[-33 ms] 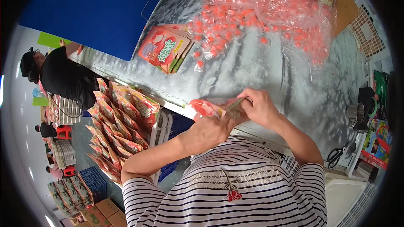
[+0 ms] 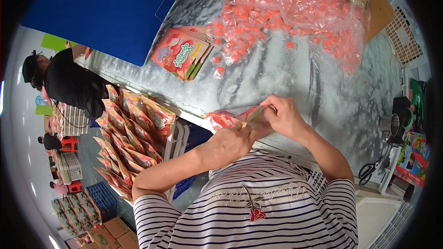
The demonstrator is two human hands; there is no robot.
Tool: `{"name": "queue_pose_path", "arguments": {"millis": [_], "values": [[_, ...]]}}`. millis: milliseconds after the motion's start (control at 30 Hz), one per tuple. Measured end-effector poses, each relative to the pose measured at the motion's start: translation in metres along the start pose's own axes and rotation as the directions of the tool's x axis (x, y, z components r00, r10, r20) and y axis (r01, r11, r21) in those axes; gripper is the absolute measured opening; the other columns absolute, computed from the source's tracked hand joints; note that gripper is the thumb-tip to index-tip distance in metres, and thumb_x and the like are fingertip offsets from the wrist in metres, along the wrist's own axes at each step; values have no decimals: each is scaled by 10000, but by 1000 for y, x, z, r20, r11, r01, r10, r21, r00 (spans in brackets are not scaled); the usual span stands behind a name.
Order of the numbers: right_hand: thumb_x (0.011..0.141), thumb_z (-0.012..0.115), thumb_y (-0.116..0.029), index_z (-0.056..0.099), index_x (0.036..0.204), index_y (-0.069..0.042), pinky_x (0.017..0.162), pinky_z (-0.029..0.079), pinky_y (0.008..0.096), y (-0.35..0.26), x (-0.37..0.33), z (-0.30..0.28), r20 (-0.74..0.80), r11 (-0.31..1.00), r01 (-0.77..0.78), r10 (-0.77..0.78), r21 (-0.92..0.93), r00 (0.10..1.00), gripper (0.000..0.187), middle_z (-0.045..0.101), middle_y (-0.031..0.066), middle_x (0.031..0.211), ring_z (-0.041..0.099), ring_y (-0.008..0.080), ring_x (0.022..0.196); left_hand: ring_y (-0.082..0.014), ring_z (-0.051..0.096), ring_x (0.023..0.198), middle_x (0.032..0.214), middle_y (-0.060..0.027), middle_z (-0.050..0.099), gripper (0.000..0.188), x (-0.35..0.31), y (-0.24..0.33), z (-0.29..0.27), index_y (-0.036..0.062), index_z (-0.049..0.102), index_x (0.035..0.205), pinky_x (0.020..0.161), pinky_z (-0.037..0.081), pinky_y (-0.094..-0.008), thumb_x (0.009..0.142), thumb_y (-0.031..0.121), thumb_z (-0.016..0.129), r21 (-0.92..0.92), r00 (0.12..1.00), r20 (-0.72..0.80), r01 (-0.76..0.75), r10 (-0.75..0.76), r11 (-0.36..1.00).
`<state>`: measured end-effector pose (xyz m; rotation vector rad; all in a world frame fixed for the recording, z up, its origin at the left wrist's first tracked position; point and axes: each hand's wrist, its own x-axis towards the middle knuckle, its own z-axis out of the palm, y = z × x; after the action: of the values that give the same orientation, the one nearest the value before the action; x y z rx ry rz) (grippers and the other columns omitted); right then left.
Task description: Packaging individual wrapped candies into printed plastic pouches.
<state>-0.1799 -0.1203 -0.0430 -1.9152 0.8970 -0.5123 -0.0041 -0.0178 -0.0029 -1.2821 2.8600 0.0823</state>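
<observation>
A red-and-pink printed pouch (image 2: 224, 121) is stretched between my two hands at the near edge of the table. My left hand (image 2: 226, 146) grips its near side, fingers curled. The pouch's right-hand edge is pinched by my right hand (image 2: 282, 116), thumb against fingers. Its inside does not show. Beyond the hands lies a stack of flat printed pouches (image 2: 180, 50) in matching colours. To the right of that stack spreads a heap of small red pieces (image 2: 242, 25), each in a clear wrapper.
At the far side, a cardboard box (image 2: 378, 9) and clear bag hold more red pieces. A blue board (image 2: 101, 14) covers the far left. Several plump pouches (image 2: 134, 133) stand in a crate at left. Scissors (image 2: 368, 170) lie at right. A person in black (image 2: 74, 80) works at far left.
The pouch is spread a little wider between my hands, and its left end has shifted slightly. Both hands keep their hold.
</observation>
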Motion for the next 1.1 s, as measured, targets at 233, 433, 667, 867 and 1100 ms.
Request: {"name": "queue_pose_path", "arguments": {"millis": [233,433,667,867,1100], "values": [[847,604,-52,653,962,20,641,489,282,25,48,26,331,933,-113,-7,341,944,144,666,129,739,596,114,687,-280,632,668,825,-159,586,338,-15,-18,-33,-65,537,1032,535,509,-361,712,33,579,-366,990,-113,39,-86,930],[885,632,-207,541,1201,-37,1027,388,410,40,120,24,49,898,359,-359,-254,932,370,497,177,1318,461,332,1232,-293,631,630,828,-160,602,307,-42,-25,-13,16,559,964,546,501,-386,746,179,701,-315,908,-188,305,-374,899],[911,541,-179,497,1317,-61,1132,190,536,68,172,57,74,632,391,-468,-669,881,426,379,131,1452,286,361,1357,-302,633,640,768,-116,647,247,-52,-11,7,66,599,1042,596,517,-403,816,128,677,-468,755,-73,551,-651,691],[899,525,-144,501,1314,-73,1132,181,539,70,114,51,174,578,395,-400,-714,900,421,339,91,1484,271,354,1368,-313,648,649,789,-123,665,220,-56,-14,5,58,610,1034,563,517,-403,827,112,664,-551,730,-100,525,-676,648],[883,529,-67,490,1323,-65,1132,202,511,69,34,24,115,702,322,-327,-636,938,441,329,106,1491,256,341,1387,-296,656,651,880,-97,682,188,-45,-14,6,54,633,993,571,524,-381,814,96,672,-542,789,-104,466,-606,700]]}}
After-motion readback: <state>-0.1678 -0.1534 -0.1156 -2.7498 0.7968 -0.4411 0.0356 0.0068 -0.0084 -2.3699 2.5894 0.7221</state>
